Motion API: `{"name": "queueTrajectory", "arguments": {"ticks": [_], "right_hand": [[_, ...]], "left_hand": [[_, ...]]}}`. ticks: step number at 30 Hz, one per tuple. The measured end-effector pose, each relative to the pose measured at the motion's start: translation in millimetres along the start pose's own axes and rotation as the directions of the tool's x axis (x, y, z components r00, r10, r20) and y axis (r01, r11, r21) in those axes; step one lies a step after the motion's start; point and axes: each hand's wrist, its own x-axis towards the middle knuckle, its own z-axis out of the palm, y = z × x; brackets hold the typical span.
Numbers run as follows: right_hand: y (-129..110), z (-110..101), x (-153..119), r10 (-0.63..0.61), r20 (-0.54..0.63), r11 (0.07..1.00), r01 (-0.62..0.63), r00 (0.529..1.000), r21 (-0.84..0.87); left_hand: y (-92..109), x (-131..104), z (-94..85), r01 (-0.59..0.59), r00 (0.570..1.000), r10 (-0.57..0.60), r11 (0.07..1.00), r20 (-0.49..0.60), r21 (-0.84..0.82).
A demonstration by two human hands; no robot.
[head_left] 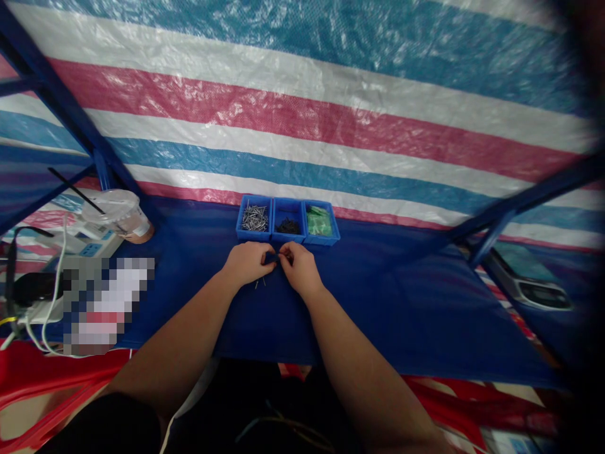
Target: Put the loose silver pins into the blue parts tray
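My left hand (249, 262) and my right hand (301, 267) meet over the blue table, just in front of three small blue bins. Both are closed, fingertips pinched close together. A small dark piece (271, 257) shows at the left fingertips; its kind is too small to make out. What the right fingers pinch is hidden. Below my left hand, thin metal pins (261, 283) show; whether they are held or lie on the table I cannot tell. The left bin (255, 236) has silvery nails (254, 218), the middle bin (288, 238) small black pieces (288, 226), the right bin (322, 240) green plastic packets (319, 221).
At the left stand a lidded plastic cup (137, 224) with a black straw, a power strip (101, 243) and tangled cables (59, 277). A scale (534, 280) sits at the far right, beyond a blue frame bar (491, 236). Striped sheeting (302, 120) hangs behind the table (378, 302).
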Motion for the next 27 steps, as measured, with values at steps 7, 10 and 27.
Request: {"name": "queueTrajectory", "arguments": {"ticks": [7, 10, 27], "right_hand": [[5, -1, 1, 0.115, -0.127, 0.938, -0.066, 0.985, 0.340], [-1, -2, 1, 0.143, -0.169, 0.894, -0.054, 0.975, 0.445], [-27, -7, 34, 0.011, -0.067, 0.975, 0.004, 0.998, 0.224]], "left_hand": [[-2, 1, 5.5, 0.000, 1.000, 0.000, 0.999, -0.008, 0.048], [-1, 1, 6.9, 0.006, 1.000, -0.005, 0.997, -0.020, 0.077], [-2, -5, -5.1, 0.010, 0.979, -0.024, 0.997, -0.200, -0.072]]}}
